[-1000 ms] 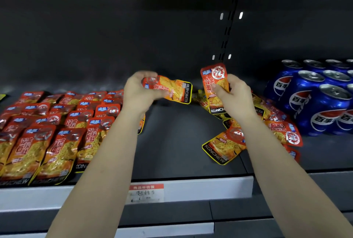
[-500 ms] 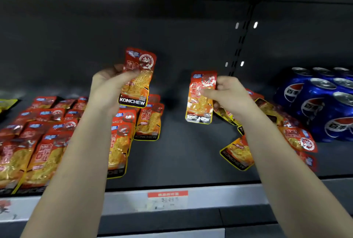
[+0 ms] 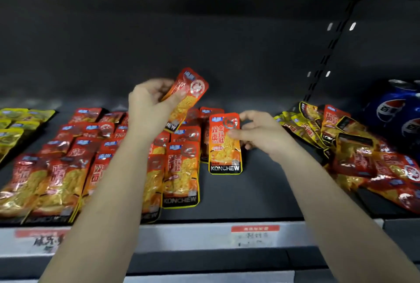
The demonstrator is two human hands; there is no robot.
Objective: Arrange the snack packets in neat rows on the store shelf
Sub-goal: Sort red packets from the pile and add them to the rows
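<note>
The left hand (image 3: 150,110) pinches a tilted KONCHEW snack packet (image 3: 186,98) above the ordered rows (image 3: 109,160) at left. The right hand (image 3: 261,132) pinches an upright packet (image 3: 225,144) by its right edge, just right of those rows on the shelf (image 3: 250,194). A loose heap (image 3: 354,148) lies far right beside Pepsi cans (image 3: 395,110).

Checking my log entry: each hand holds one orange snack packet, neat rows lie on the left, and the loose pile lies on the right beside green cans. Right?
Not quite. The head view shows blue cans, not green. The rest stands: left hand and right hand each hold one orange packet, neat rows lie left, the loose pile right beside the cans.
</note>
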